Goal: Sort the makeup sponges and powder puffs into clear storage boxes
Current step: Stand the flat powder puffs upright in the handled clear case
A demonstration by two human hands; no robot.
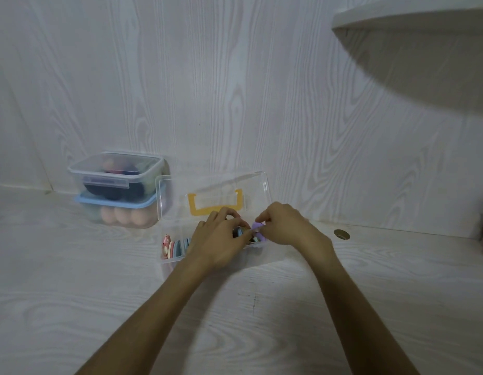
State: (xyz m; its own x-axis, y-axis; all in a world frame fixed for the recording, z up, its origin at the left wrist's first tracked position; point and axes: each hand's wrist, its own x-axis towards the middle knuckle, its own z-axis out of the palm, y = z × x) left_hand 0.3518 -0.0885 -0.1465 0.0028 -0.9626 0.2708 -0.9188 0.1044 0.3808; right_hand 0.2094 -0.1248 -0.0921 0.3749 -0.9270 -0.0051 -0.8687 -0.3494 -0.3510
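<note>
Both hands in the open box [208, 262]: left hand [221, 239] curled on puffs [178, 246], right hand [286, 228] pinching purple puff [257, 226]. No legible writing.

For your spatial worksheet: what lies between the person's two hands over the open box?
In the head view, between left hand and right hand sit upright puffs, one purple.

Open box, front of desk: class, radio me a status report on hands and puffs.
Left hand on dark puffs in open box. Right hand pinching purple puff. Two closed boxes stacked at left. Nothing blocking.
</note>
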